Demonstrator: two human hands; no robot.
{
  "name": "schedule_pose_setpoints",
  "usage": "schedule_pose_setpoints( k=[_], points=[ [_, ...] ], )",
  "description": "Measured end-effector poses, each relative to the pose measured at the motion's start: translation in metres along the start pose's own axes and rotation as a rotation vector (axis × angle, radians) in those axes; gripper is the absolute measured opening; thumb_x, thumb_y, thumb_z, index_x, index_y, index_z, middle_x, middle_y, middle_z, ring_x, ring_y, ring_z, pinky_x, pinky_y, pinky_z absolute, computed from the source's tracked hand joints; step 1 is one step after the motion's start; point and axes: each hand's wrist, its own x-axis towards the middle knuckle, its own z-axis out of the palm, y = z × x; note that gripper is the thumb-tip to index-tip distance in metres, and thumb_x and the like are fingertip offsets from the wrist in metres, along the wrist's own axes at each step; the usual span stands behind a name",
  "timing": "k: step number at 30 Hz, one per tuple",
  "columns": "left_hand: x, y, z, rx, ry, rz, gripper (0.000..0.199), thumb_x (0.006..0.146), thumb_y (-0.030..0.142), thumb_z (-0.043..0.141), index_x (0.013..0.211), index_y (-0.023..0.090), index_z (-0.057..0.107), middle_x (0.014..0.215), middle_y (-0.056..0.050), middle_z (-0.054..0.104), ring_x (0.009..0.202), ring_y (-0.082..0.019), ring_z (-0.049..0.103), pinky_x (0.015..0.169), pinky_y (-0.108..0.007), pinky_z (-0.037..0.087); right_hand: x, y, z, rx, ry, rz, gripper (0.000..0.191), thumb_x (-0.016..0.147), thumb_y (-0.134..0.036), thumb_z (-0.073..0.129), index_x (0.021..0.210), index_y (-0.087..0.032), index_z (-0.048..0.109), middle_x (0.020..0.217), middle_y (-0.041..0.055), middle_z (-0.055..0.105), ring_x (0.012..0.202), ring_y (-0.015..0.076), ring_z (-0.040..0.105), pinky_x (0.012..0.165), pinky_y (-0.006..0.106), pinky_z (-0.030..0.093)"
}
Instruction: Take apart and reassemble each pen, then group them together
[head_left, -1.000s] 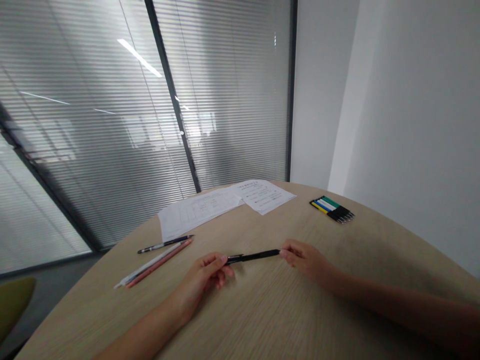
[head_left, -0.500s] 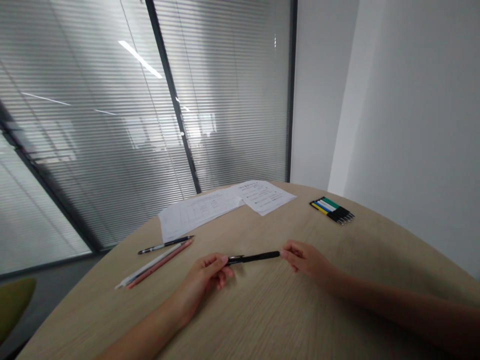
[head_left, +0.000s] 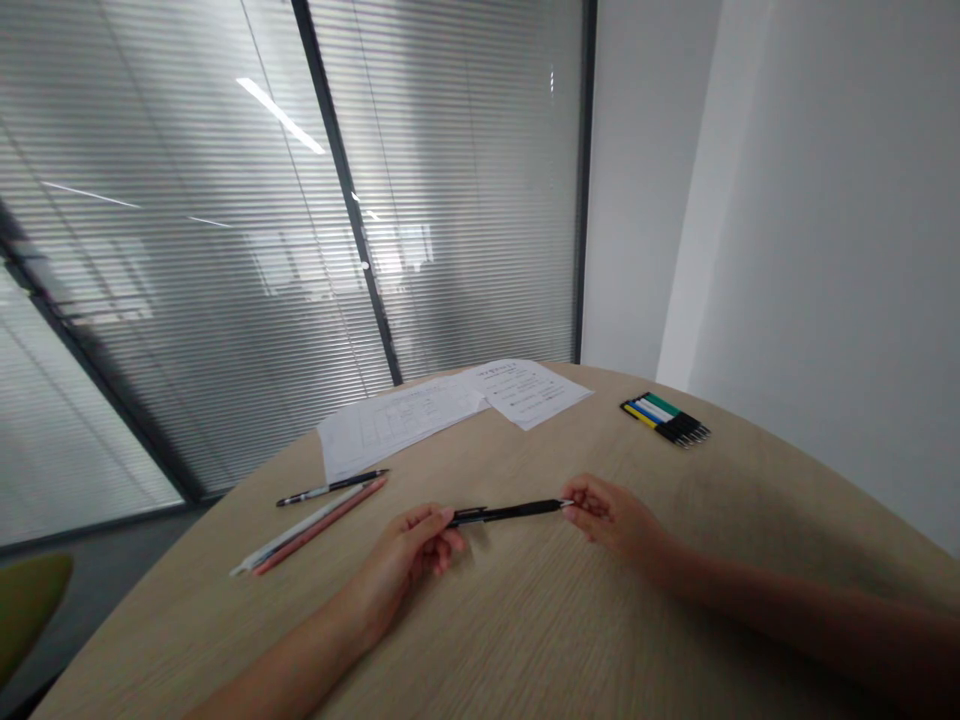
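Observation:
A black pen is held level above the table, between my two hands. My left hand pinches its clip end between thumb and fingers. At the other end, the thumb and fingertips of my right hand are closed on the silvery tip. Left of my left hand lie a black-and-clear pen, a white pen and a reddish pen, side by side on the wooden table.
Printed paper sheets lie at the table's far edge. Several pens with green, white, blue and yellow barrels form a row at the far right. A glass partition with blinds stands behind, and a yellow-green chair is at the lower left.
More of the pen's silvery tip now shows beside my right fingertips. Both hands have barely moved.

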Motion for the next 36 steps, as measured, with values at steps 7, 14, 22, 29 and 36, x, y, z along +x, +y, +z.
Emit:
schedule_pose_setpoints(
  k=[7,14,22,29,36],
  points=[
    [0.001,0.001,-0.001,-0.05,0.029,-0.006,0.022,0.066,0.031,0.06,0.053,0.014,0.055,0.05,0.001,0.058,0.041,-0.007,0.043,0.042,-0.019,0.031,-0.001,-0.001,0.001,0.119,0.022,0.026,0.007,0.073,-0.022,0.048,0.079,-0.02,0.045,0.058,-0.0046,0.043,0.05,0.0081,0.042,0.046,0.02,0.035],
    [0.003,0.001,-0.003,-0.097,0.084,-0.007,0.02,0.066,0.029,0.059,0.053,0.014,0.055,0.048,0.001,0.057,0.04,-0.006,0.043,0.041,-0.018,0.032,0.0,0.002,0.003,0.247,0.041,0.012,0.012,0.075,-0.03,0.045,0.081,-0.021,0.041,0.059,-0.005,0.042,0.047,0.0074,0.041,0.043,0.019,0.035],
    [0.007,0.006,-0.015,-0.114,0.172,0.11,0.023,0.064,0.032,0.061,0.053,0.014,0.054,0.047,0.003,0.056,0.039,-0.005,0.043,0.039,-0.015,0.034,0.004,0.005,0.002,0.291,0.118,0.006,0.016,0.081,-0.037,0.038,0.084,-0.02,0.038,0.057,-0.0061,0.042,0.042,0.0068,0.04,0.039,0.019,0.033],
    [0.011,0.007,-0.02,-0.161,0.217,0.098,0.019,0.069,0.027,0.056,0.055,0.015,0.052,0.046,0.004,0.054,0.037,-0.005,0.043,0.037,-0.014,0.034,0.011,0.012,-0.003,0.061,0.145,0.047,0.013,0.082,-0.032,0.036,0.082,-0.02,0.041,0.058,-0.0043,0.045,0.047,0.0091,0.045,0.044,0.021,0.036],
    [0.014,0.006,-0.023,-0.142,0.247,0.075,0.018,0.07,0.025,0.055,0.057,0.015,0.05,0.045,0.003,0.054,0.037,-0.005,0.043,0.036,-0.014,0.033,0.01,0.009,-0.025,-0.846,0.057,-0.133,0.013,0.082,-0.019,0.04,0.083,-0.017,0.053,0.081,0.0063,0.059,0.072,0.0174,0.055,0.06,0.027,0.04]
  ],
)
